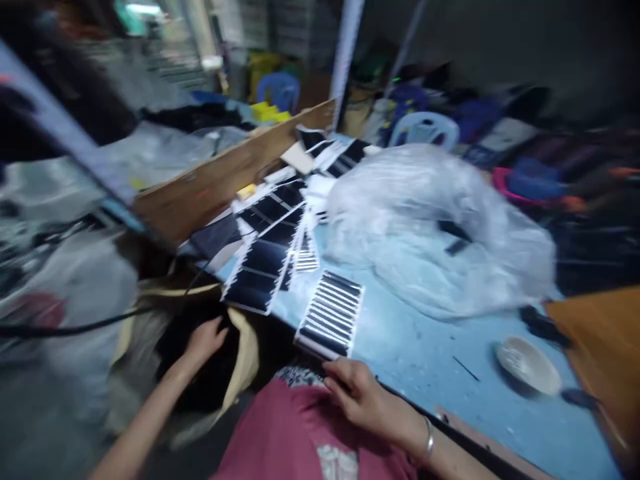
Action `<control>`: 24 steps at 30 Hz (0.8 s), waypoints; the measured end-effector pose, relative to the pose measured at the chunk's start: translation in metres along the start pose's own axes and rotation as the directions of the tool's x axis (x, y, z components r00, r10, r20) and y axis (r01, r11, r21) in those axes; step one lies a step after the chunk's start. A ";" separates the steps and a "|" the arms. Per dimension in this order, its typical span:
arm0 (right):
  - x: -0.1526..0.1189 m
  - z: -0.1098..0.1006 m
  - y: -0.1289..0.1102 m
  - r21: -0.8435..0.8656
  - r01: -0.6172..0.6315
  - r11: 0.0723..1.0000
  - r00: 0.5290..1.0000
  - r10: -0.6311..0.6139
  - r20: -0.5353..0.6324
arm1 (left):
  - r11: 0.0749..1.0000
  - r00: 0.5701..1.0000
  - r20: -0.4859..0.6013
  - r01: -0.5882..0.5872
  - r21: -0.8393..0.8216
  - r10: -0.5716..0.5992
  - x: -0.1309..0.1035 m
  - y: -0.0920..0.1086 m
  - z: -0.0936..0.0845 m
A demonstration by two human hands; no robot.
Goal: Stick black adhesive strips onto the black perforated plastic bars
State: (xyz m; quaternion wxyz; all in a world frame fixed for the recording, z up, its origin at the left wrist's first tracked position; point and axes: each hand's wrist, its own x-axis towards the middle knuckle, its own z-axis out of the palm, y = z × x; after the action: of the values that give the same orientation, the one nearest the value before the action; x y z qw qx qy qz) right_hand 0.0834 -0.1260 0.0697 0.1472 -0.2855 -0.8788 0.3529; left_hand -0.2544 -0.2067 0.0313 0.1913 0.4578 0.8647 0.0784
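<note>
My left hand [206, 341] reaches over the mouth of an open sack [245, 353] beside the table, its fingers curled near the dark contents. Whatever it grips, if anything, is hidden. At the table's front edge, my right hand [357, 393] has its fingers bent in and its thumb below them, close to the lower end of a black sheet with white stripes [333, 310]. What lies in these fingers cannot be made out. Left of that sheet, a black panel strip with white edges [257, 273] hangs slightly over the edge, with more strips heaped behind.
A large clear plastic bag [430, 193] lies on the blue table [400, 347]. To the right are a small white bowl [529, 365] and a brown board [600, 347]. A wooden plank [225, 173] borders the far left side. A black cable [75, 330] crosses the left.
</note>
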 end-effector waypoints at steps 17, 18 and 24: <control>0.106 -0.251 0.280 -0.423 -0.590 0.688 0.771 0.322 -0.550 | 0.319 0.288 -0.152 -0.914 0.250 0.946 0.215 0.475 0.014; 0.120 -0.262 0.293 -0.431 -0.600 0.674 0.772 0.345 -0.534 | 0.282 0.257 -0.118 -0.906 0.315 0.959 0.241 0.505 0.014; 0.176 -0.322 0.349 -0.459 -0.625 0.631 0.777 0.443 -0.448 | 0.606 0.655 -0.349 -0.755 -0.252 0.671 0.349 0.619 -0.023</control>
State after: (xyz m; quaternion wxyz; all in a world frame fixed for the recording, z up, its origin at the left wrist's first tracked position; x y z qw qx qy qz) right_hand 0.2311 0.3586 0.0615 0.0673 -0.6152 -0.7841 0.0461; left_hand 0.0312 0.4328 0.1546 0.1311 0.7084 0.5915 0.3621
